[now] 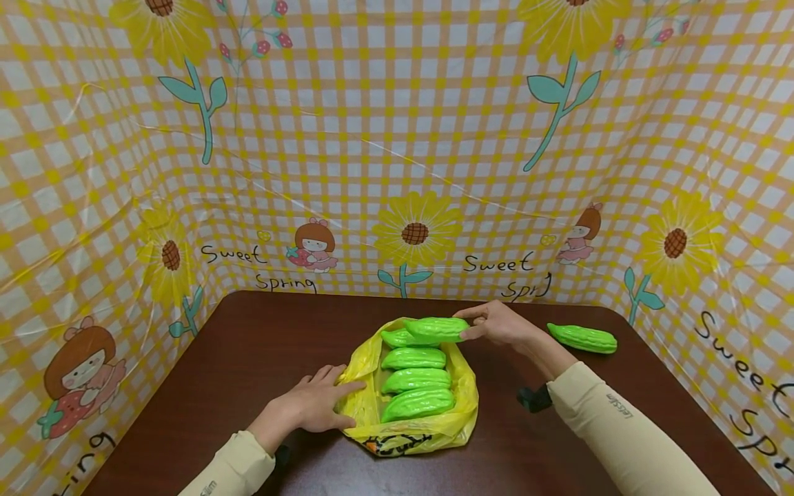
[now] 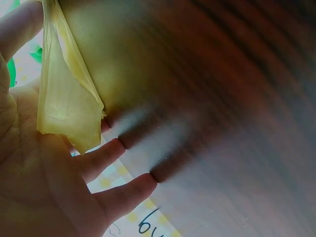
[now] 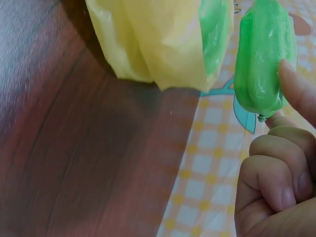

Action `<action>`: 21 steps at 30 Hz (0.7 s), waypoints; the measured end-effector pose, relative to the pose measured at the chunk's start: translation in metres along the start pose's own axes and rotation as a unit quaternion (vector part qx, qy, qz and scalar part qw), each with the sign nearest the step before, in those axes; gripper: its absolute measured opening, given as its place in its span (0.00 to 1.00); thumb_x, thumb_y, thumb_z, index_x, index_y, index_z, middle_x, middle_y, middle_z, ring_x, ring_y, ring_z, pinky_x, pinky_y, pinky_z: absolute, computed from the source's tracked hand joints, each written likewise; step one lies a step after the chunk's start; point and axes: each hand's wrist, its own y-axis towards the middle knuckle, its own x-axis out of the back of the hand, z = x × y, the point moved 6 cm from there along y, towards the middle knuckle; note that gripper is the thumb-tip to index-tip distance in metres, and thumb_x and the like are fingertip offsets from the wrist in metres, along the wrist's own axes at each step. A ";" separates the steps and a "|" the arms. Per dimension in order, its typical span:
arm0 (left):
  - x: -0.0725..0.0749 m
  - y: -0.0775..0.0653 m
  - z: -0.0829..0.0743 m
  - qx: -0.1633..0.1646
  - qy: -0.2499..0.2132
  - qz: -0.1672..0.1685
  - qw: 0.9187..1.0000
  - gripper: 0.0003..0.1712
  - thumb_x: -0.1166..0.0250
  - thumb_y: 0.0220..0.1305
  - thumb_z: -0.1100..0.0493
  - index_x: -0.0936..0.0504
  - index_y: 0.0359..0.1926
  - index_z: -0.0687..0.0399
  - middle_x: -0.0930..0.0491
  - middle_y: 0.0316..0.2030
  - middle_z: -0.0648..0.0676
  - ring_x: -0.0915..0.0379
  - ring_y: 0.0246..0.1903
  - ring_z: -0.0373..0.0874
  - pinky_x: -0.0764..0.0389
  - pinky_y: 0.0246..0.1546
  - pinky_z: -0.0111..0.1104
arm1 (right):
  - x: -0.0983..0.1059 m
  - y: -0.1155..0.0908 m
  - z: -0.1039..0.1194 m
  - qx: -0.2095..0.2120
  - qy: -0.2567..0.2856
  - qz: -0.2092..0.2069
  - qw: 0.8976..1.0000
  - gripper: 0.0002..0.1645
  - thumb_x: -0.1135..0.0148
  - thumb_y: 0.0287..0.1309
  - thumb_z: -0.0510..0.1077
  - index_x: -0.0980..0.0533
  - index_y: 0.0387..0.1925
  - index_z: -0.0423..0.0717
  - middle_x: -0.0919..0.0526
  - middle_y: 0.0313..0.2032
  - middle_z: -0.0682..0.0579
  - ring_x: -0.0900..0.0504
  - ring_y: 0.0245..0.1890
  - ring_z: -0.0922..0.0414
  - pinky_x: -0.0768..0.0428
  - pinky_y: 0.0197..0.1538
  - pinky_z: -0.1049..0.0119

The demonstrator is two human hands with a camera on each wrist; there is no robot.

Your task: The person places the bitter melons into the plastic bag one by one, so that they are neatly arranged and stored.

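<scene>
My right hand (image 1: 501, 322) pinches one end of a bright green toy bitter melon (image 1: 437, 328) between thumb and index finger. In the right wrist view the other fingers curl in, away from the melon (image 3: 261, 59). The melon is over the far end of a yellow plastic bag (image 1: 462, 386), where several similar bitter melons (image 1: 417, 380) lie in a column. My left hand (image 1: 316, 399) rests at the bag's left side with spread fingers. In the left wrist view a flap of the bag (image 2: 69, 94) hangs across that hand, and its fingertips touch the dark tabletop.
Another green bitter melon (image 1: 583, 338) lies on the dark brown table (image 1: 260, 337) at the far right, beyond my right forearm. A checked cloth (image 1: 347, 151) with sunflowers hangs around the back and both sides of the table.
</scene>
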 end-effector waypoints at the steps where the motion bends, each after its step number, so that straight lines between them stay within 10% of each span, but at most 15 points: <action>1: 0.000 0.000 0.000 0.000 0.000 0.000 1.000 0.39 0.34 0.65 0.37 0.35 0.75 0.30 0.50 0.78 0.57 0.53 0.77 0.58 0.44 0.69 0.62 | -0.002 0.002 0.000 -0.004 0.004 0.000 1.000 0.31 0.28 0.60 0.46 0.23 0.64 0.44 0.48 0.07 0.61 0.59 0.12 0.60 0.44 0.21 0.63; 13: -0.001 0.001 0.000 -0.003 -0.003 -0.001 1.000 0.39 0.34 0.65 0.37 0.35 0.75 0.29 0.51 0.78 0.57 0.54 0.77 0.58 0.45 0.70 0.63 | -0.026 0.021 0.005 -0.008 0.012 0.003 1.000 0.29 0.27 0.58 0.44 0.21 0.62 0.46 0.46 0.05 0.61 0.59 0.11 0.61 0.47 0.20 0.64; 21: -0.004 0.003 0.004 -0.010 -0.008 0.001 1.000 0.38 0.36 0.67 0.36 0.37 0.75 0.27 0.51 0.79 0.57 0.55 0.77 0.59 0.46 0.69 0.65 | -0.037 0.027 0.007 -0.015 -0.001 0.000 1.000 0.31 0.27 0.58 0.45 0.22 0.63 0.45 0.20 0.11 0.54 0.56 0.10 0.62 0.47 0.19 0.66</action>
